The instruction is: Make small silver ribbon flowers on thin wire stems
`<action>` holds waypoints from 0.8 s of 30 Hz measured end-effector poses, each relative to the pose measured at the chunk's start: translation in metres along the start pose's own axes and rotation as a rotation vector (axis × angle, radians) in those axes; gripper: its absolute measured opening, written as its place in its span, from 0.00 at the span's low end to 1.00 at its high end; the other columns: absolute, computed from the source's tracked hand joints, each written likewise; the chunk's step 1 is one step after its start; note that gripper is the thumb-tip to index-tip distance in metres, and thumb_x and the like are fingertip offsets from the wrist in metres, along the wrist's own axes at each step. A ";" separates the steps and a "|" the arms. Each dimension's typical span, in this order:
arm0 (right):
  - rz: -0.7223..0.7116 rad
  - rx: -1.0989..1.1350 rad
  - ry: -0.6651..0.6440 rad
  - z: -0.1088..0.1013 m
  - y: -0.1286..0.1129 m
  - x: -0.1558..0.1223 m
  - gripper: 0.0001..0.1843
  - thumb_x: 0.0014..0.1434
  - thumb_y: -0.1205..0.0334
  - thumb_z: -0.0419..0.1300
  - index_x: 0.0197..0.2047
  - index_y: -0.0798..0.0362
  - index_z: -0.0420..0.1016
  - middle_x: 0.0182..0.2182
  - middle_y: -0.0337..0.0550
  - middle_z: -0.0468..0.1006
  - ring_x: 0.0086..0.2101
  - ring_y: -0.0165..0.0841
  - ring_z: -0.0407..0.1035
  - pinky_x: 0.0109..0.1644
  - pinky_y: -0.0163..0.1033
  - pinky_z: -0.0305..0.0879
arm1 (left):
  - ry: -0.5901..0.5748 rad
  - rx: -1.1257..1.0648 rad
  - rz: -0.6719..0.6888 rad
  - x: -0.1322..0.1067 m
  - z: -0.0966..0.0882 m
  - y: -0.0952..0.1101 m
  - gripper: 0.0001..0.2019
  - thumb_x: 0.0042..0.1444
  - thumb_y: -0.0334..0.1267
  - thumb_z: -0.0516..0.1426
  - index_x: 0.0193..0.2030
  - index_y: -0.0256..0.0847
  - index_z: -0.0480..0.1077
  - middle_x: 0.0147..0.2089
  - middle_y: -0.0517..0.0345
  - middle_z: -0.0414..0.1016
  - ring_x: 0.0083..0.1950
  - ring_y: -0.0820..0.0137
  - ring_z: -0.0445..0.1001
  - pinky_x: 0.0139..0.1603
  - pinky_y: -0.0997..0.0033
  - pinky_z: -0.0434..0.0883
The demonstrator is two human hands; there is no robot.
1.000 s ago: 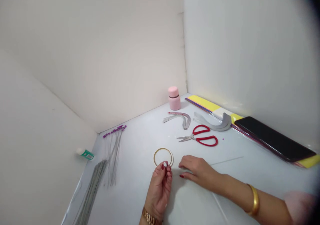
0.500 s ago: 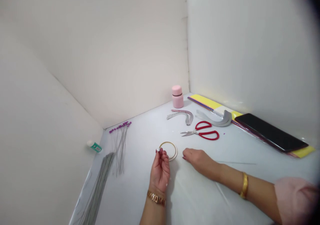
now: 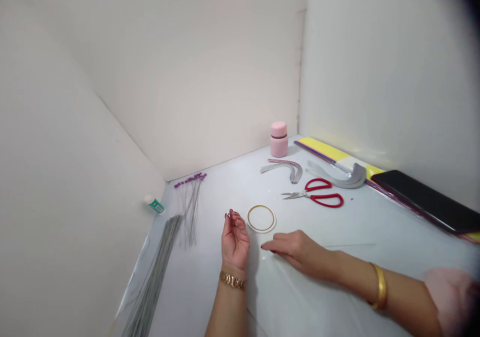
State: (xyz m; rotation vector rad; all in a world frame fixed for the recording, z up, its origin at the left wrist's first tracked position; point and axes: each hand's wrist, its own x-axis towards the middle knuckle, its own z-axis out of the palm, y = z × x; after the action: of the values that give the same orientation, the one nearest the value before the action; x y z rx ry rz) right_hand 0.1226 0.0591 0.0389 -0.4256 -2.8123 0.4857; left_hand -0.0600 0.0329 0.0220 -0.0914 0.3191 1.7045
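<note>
Just beside left fingers (image 3: 234,220), gold ring (image 3: 261,206)

shiny gold metal ring (image 3: 261,206) on a matt white paper disc (image 3: 261,218)

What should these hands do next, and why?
Maybe the left hand should carry the tiny bit pinched in its fingertips over to the gold ring. The ring lies close by on a white disc, and the right hand holds nothing, so it could steady it.
</note>
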 end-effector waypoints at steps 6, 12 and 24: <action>0.001 -0.104 -0.105 -0.007 0.008 0.005 0.15 0.58 0.72 0.48 0.45 0.49 0.70 0.28 0.39 0.74 0.26 0.29 0.69 0.28 0.31 0.55 | 0.007 0.029 0.008 0.002 -0.002 0.005 0.20 0.65 0.31 0.41 0.33 0.33 0.73 0.28 0.56 0.76 0.31 0.83 0.75 0.36 0.88 0.72; 0.064 -0.149 -0.169 -0.006 0.009 -0.009 0.11 0.56 0.75 0.49 0.34 0.53 0.70 0.25 0.40 0.74 0.23 0.30 0.68 0.25 0.32 0.51 | 0.024 0.056 0.076 0.004 -0.003 0.022 0.20 0.65 0.32 0.42 0.32 0.35 0.73 0.27 0.58 0.76 0.29 0.83 0.75 0.33 0.87 0.73; 0.261 -0.337 -0.227 -0.058 0.046 0.004 0.12 0.49 0.76 0.53 0.20 0.54 0.69 0.19 0.42 0.73 0.20 0.32 0.66 0.22 0.36 0.37 | 0.156 0.179 -0.036 -0.002 0.002 0.006 0.21 0.63 0.24 0.41 0.31 0.33 0.74 0.29 0.53 0.78 0.28 0.82 0.76 0.31 0.88 0.74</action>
State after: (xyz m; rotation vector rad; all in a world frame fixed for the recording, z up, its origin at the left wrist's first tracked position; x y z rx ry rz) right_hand 0.1471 0.1180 0.0756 -0.8643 -3.0823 0.1084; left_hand -0.0652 0.0307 0.0249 -0.0973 0.5815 1.6293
